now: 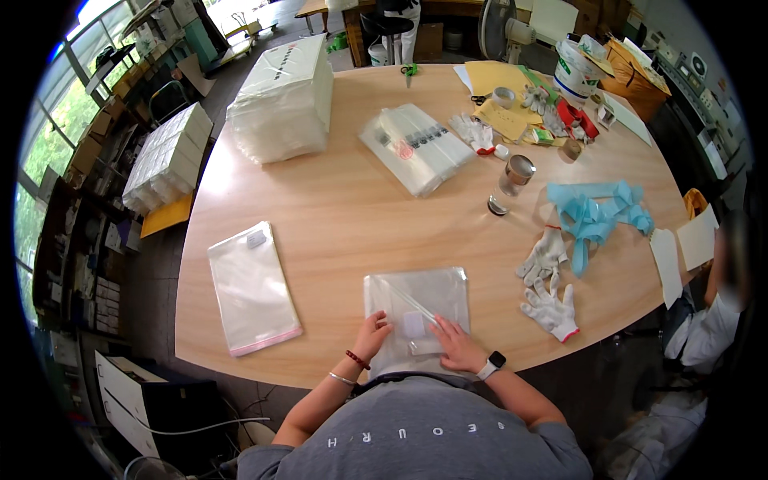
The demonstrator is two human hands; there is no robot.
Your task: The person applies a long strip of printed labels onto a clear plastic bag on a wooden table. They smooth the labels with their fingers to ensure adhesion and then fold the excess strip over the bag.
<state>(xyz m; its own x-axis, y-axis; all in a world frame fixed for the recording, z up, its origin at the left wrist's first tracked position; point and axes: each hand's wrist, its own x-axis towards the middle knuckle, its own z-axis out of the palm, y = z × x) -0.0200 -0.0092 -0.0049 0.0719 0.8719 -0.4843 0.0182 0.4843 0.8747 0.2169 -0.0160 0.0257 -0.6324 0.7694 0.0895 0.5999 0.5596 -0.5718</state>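
Hands pressed flat on clear rectangular plastic bag [416, 300] at tabletop's [336, 216] six o'clock edge: left hand [372, 332] at its seven o'clock corner, right hand [456, 344] nearer centre; neither grasped. Long axis twelve-to-six.

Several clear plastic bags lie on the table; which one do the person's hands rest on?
The clear bag at the near table edge, under the left hand and right hand. The pink-edged bag lies untouched to its left; the stacks sit farther back.
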